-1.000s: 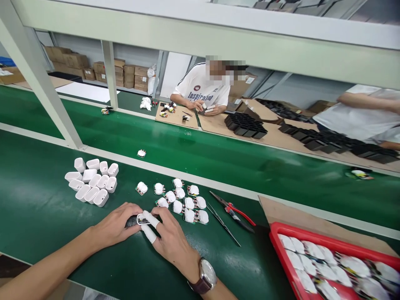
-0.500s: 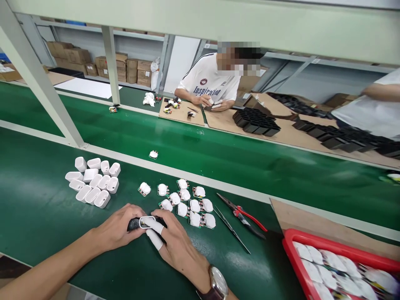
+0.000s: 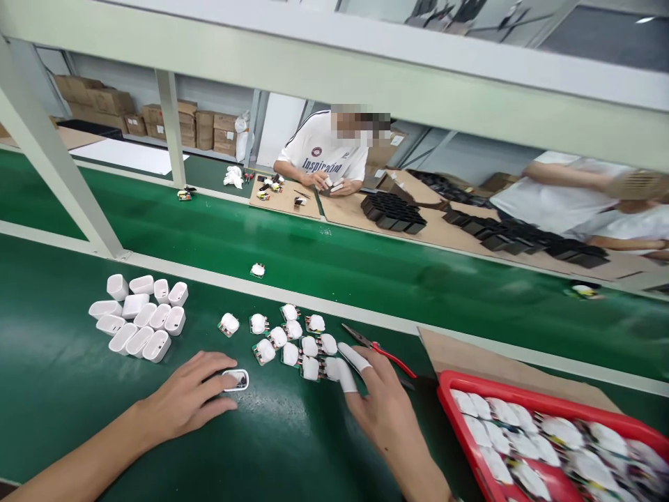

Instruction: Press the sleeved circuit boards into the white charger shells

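Note:
My left hand [image 3: 196, 390] has its fingers apart, with one fingertip at the left rim of a white plastic casing [image 3: 241, 380]. That casing stands on the green bench, mouth up, with something dark inside. White finger cots cover two fingertips of my right hand [image 3: 379, 397]. Those tips are spread beside the right end of a group of small circuit boards with white tops [image 3: 310, 368]; whether they touch the nearest one I cannot tell. Red-handled pliers [image 3: 391, 357] lie behind my right hand, which partly hides them.
Several white casings [image 3: 140, 343] stand in a cluster at left. A red tray [image 3: 449, 401] of white-topped boards is at right. One board [image 3: 258, 270] lies on the green conveyor [image 3: 334, 261]. Across it, a person [image 3: 324, 157] handles parts near black casings [image 3: 394, 211].
My right hand has left the white casing and moved right to the boards. My left hand's fingers have spread, and the black piece in it is out of sight. The view has shifted.

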The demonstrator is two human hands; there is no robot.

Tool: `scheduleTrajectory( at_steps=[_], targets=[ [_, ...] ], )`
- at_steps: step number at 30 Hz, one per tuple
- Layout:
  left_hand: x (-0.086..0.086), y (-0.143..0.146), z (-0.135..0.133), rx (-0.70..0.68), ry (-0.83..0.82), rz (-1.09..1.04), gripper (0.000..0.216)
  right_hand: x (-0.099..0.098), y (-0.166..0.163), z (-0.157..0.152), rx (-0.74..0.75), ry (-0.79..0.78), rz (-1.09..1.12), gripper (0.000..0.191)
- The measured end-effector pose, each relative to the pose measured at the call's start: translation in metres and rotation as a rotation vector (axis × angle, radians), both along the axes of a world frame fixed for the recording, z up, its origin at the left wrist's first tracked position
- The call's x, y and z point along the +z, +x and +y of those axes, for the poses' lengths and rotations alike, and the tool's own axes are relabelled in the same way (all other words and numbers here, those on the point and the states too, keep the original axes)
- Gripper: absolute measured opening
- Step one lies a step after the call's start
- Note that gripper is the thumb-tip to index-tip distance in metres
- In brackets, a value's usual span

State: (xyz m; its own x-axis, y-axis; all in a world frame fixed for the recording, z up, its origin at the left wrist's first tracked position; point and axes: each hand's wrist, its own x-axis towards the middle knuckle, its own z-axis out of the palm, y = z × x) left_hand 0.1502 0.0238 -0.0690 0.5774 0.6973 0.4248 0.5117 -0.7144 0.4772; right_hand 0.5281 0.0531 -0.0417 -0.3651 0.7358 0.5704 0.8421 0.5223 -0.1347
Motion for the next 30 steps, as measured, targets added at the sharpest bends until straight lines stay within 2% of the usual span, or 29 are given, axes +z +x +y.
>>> scheduleTrajectory(
  at_steps=[2,5,9,12,15,18,20,23,26,28,30],
  targets=[
    [0.001,0.005,0.002,-0.018,0.064,-0.050,0.019,-0.001,0.020,0.001,-0.066,0.017,-0.028,0.037],
    [0.003,0.012,0.005,-0.040,0.070,-0.115,0.015,0.003,0.014,0.014,-0.053,-0.064,-0.004,0.042],
    [0.004,0.015,0.006,-0.053,0.015,-0.111,0.017,0.013,-0.042,0.066,-0.010,-0.325,-0.065,0.049],
    [0.001,0.012,0.004,-0.060,-0.023,-0.095,0.018,0.014,-0.086,0.122,-0.005,-0.363,-0.118,0.050],
    [-0.002,0.006,0.002,-0.054,-0.044,-0.112,0.017,0.013,-0.119,0.173,-0.032,-0.395,-0.160,0.038],
    [-0.002,0.002,0.001,-0.052,-0.050,-0.128,0.020,0.015,-0.144,0.199,0.002,-0.406,-0.192,0.035],
    [0.000,0.001,0.001,-0.055,-0.049,-0.123,0.021,0.015,-0.157,0.199,0.075,-0.404,-0.208,0.032],
    [0.003,0.001,0.001,-0.062,-0.041,-0.103,0.021,0.015,-0.171,0.177,0.241,-0.408,-0.228,0.023],
    [0.001,0.000,0.001,-0.049,-0.035,-0.102,0.021,0.017,-0.163,0.148,0.342,-0.388,-0.201,0.027],
    [-0.002,-0.002,0.000,-0.029,-0.039,-0.109,0.022,0.019,-0.139,0.127,0.289,-0.348,-0.143,0.033],
    [-0.005,-0.004,-0.001,0.009,-0.061,-0.116,0.025,0.018,-0.100,0.105,0.150,-0.304,-0.079,0.036]
  ],
)
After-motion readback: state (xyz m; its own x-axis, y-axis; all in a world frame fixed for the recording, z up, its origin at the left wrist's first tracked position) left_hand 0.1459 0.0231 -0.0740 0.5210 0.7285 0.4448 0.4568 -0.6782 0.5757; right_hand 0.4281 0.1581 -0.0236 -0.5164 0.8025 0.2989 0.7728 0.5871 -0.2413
